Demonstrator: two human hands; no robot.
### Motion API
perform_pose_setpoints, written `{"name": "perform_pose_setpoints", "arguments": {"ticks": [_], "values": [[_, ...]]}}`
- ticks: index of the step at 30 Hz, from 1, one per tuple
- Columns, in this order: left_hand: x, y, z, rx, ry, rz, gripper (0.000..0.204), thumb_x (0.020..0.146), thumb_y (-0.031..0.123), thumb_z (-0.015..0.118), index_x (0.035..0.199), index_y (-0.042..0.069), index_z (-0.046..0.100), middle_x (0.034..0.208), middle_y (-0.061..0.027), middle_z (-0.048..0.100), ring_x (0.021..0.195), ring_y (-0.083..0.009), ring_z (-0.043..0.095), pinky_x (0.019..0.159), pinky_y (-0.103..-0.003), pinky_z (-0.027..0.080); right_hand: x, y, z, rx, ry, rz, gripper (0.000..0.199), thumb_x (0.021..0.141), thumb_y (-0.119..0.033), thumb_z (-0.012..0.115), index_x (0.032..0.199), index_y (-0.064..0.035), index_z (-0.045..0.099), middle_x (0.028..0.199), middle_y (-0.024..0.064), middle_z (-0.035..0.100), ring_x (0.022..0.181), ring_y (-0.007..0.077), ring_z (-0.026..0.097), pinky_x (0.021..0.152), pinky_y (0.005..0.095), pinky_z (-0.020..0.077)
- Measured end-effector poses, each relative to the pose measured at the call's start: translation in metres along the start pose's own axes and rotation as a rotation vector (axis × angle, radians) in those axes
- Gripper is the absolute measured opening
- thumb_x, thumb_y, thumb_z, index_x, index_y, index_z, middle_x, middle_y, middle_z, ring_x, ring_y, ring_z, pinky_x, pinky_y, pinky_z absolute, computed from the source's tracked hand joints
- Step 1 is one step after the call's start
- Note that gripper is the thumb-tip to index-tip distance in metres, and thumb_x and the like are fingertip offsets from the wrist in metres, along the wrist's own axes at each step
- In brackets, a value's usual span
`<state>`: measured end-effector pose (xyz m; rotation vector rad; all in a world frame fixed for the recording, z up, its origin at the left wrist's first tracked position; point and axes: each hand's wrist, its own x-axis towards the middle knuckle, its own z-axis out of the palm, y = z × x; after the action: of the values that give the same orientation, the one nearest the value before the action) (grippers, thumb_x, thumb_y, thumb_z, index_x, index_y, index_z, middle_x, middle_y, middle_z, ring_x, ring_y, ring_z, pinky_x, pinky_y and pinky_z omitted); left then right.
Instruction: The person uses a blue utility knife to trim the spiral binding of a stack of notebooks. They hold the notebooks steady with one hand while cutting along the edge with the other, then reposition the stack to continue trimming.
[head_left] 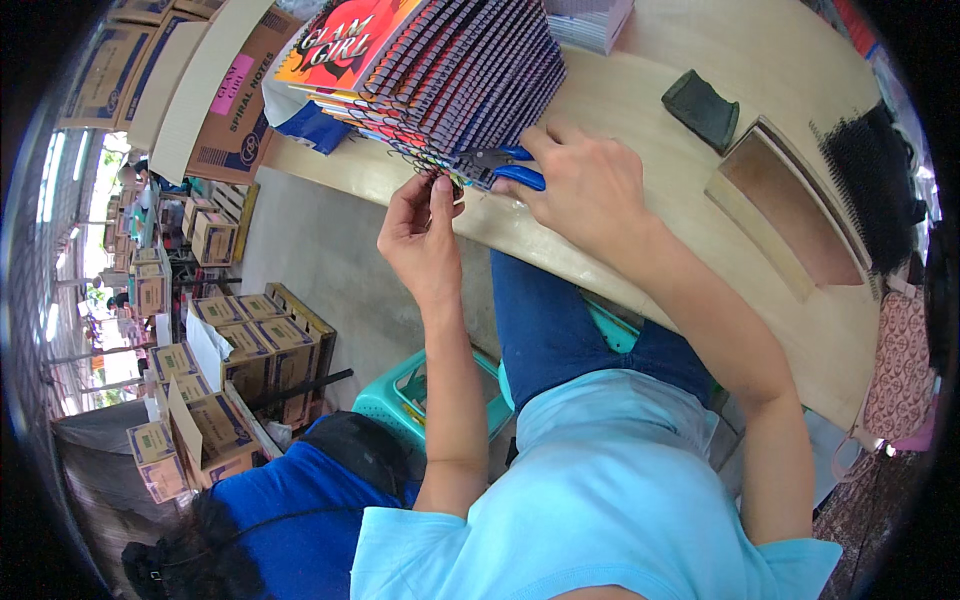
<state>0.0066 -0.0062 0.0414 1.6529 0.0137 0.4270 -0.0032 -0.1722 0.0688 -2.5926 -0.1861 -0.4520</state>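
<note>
Wooden table; right hand grips blue-handled pliers; left hand pinches wire.

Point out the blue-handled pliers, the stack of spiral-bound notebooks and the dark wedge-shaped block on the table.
blue-handled pliers [520,176], head view, on the lower blue handle.
stack of spiral-bound notebooks [470,70], head view, on the wire spines.
dark wedge-shaped block [700,108], head view, on its top face.

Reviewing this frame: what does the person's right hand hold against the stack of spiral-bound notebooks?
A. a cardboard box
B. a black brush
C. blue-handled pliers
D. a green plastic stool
C: the right hand grips small blue-handled pliers at the wire spirals of the stack of spiral-bound notebooks on the wooden table, while the left hand pinches the wire beside them.
</note>
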Motion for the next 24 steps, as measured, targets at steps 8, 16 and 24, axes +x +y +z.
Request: {"name": "perform_pose_setpoints", "arguments": {"ticks": [8,16,24], "values": [[0.005,0.008,0.001,-0.021,-0.020,0.038,0.022,0.088,0.008,0.068,0.103,-0.007,0.064,0.091,-0.0098,0.068,0.078,-0.0118,0.064,0.067,-0.027,0.057,0.009,-0.004,0.006,-0.062,-0.053,-0.052,0.043,0.075,-0.045,0.073,0.092,-0.0057,0.066,0.086,0.0089,0.064,0.079,0.0272,0.066,0.070,0.0420,0.0523],[0.004,0.015,-0.002,0.038,-0.012,0.063,0.025,0.089,0.007,0.066,0.109,-0.008,0.061,0.093,-0.0108,0.067,0.079,-0.0137,0.066,0.068,-0.027,0.058,0.003,-0.001,-0.008,-0.058,0.110,-0.068,0.042,0.074,-0.044,0.073,0.092,-0.0070,0.066,0.090,0.0089,0.062,0.084,0.0266,0.064,0.068,0.0420,0.0502],[0.008,0.025,-0.001,0.112,-0.019,0.076,0.026,0.090,0.006,0.066,0.111,-0.008,0.061,0.093,-0.0106,0.068,0.078,-0.0142,0.066,0.065,-0.026,0.057,0.010,-0.012,-0.004,-0.065,0.075,-0.062,0.044,0.072,-0.045,0.075,0.094,-0.0077,0.066,0.094,0.0089,0.060,0.090,0.0265,0.060,0.070,0.0433,0.0484]]}}
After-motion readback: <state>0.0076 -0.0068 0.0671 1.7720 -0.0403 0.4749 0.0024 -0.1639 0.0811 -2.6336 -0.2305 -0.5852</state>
